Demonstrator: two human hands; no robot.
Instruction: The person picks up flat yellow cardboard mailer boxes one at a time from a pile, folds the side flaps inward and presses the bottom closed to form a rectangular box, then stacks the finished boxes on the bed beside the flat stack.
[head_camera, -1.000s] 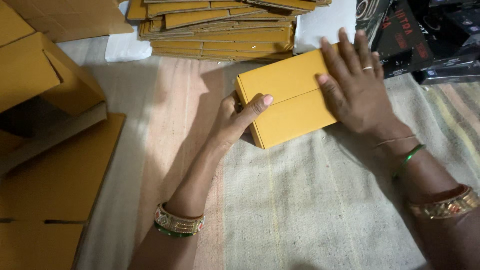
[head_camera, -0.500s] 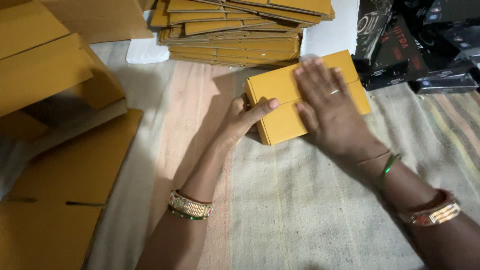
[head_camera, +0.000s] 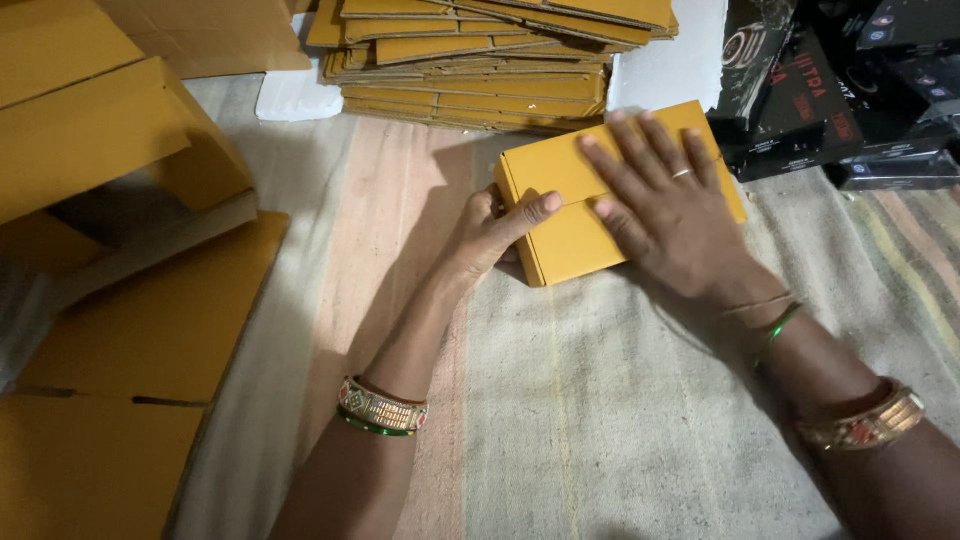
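Hands centre frame: our right hand (head_camera: 672, 222) presses flat and open on a yellow cardboard box (head_camera: 560, 215); left hand (head_camera: 490, 235) grips its left edge. Light, stiff, likely crushable.

Packing workroom (stacked flat cartons (head_camera: 480, 70))

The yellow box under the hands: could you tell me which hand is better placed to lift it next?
Probably the left hand: it grips the yellow box at its left end, thumb on top. The right hand lies flat on the lid, fingers spread, pressing down, not gripping.
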